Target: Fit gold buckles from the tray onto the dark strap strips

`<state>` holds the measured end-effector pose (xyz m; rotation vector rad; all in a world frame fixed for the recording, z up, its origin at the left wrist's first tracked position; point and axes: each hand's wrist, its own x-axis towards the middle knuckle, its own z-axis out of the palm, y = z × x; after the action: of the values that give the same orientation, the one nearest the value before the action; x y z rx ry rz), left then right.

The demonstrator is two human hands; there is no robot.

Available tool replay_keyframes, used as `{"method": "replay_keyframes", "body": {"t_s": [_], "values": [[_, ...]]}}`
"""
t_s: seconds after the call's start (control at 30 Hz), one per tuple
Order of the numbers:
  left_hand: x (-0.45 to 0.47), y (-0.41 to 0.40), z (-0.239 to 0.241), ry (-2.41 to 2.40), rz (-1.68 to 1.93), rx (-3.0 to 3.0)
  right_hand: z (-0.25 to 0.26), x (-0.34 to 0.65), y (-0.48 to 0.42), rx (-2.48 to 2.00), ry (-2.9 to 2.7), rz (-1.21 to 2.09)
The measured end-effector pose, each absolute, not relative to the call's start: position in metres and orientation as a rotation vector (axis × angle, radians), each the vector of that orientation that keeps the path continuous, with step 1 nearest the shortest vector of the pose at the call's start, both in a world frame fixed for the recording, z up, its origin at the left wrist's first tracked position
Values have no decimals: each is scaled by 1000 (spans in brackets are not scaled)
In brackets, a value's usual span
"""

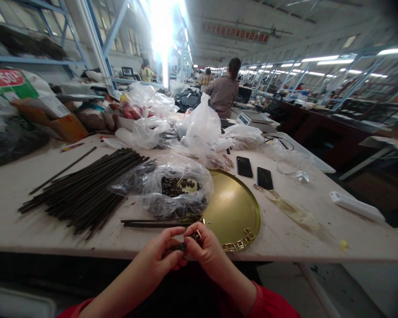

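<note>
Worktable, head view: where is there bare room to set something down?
Bare tabletop lies left of the dark strips, and near the front edge between the gold tray and yellow scrap. Crowded: around the clear bag, and the back, under plastic bags.

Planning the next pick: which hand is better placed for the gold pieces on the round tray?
Likely right. The right hand is nearer the gold pieces; the left hand is farther off. Both hold the dark strip, which the left could keep.
</note>
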<state>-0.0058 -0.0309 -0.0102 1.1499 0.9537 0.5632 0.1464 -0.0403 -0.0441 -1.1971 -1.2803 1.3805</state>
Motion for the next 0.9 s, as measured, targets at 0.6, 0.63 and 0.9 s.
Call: {"method": "replay_keyframes", "body": {"t_s": [0.6,0.63,0.9], "values": [[-11,-50,-24,980,258,1141,-40,165,-79,-1259,-1799,1038],[-12,-51,-23,1000,206,1201,-41,164,-79,-1263,-1804,1030],[2,-37,-7,1033,190,1615,-45,169,-72,-1203,-1621,1235]]}}
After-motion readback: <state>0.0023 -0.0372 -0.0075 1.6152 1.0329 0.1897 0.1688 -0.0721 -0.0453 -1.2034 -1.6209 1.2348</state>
